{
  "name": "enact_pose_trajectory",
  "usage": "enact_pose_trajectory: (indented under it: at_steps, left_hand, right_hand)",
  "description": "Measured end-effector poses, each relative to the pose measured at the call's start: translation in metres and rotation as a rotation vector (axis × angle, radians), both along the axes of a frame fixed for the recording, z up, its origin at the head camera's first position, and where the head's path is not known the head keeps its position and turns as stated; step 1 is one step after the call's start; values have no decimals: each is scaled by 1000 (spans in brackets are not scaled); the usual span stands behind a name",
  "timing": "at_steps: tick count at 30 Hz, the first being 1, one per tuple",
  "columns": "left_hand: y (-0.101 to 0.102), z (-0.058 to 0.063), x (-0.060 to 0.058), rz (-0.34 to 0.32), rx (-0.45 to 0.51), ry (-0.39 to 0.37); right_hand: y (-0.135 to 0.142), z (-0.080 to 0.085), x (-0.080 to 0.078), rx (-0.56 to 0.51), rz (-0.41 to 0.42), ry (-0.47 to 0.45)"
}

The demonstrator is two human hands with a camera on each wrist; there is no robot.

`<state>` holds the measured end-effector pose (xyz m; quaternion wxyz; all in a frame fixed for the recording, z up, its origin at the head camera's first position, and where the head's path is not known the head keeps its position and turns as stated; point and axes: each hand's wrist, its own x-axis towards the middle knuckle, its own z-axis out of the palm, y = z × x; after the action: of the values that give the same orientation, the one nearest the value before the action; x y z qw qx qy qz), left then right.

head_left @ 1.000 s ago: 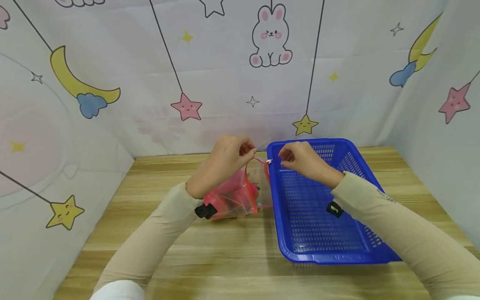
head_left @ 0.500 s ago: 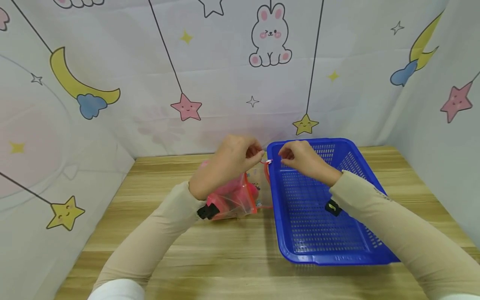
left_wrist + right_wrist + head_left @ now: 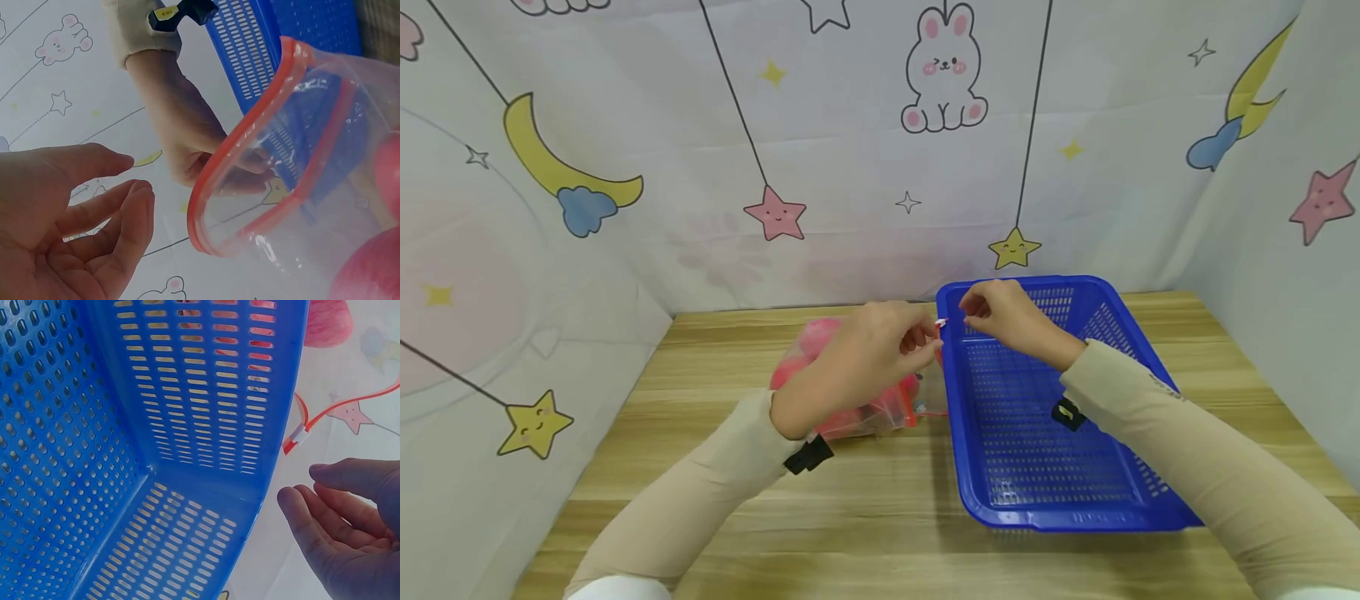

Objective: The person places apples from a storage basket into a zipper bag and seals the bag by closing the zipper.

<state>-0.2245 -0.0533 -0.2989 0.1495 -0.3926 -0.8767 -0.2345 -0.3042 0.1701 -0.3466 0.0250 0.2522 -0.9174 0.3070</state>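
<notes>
A clear zip bag [image 3: 891, 410] with a red-orange zip edge [image 3: 215, 165] lies left of the basket, holding several round pink things [image 3: 818, 336] of unclear kind. My left hand [image 3: 880, 342] hovers over the bag, hiding part of it. In the left wrist view, its bent fingers and thumb are apart, with nothing between them, beside the gaping bag mouth. Over the back left corner of the blue plastic basket [image 3: 957, 417] hangs my right hand [image 3: 1006, 315]. Its thumb and forefinger stand apart and hold nothing. The white zip slider [image 3: 300, 435] is close to its fingertips, by the basket rim.
The perforated basket takes up the right middle of the wooden table [image 3: 820, 517]. White cloth walls [image 3: 850, 150] printed with stars, moons and a rabbit enclose the back and sides. A small black camera mount is strapped to each wrist.
My left hand has moved right along the bag's zip edge toward the slider and come down a little, with its fingers now off the edge. The right hand and basket stay nearly still.
</notes>
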Motion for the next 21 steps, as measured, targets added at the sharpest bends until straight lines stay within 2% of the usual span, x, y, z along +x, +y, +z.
enact_pose_trajectory:
  at_steps: [6, 11, 21]
  left_hand:
    - [-5, -12, 16, -85, 10, 118]
    - [-10, -25, 29, -117, -12, 193]
    - [-18, -46, 42, -106, -80, 208]
  right_hand:
    - [-1, -1, 0, -5, 9, 0]
    - [0, -3, -3, -8, 12, -9]
    - [0, -5, -5, -12, 15, -15]
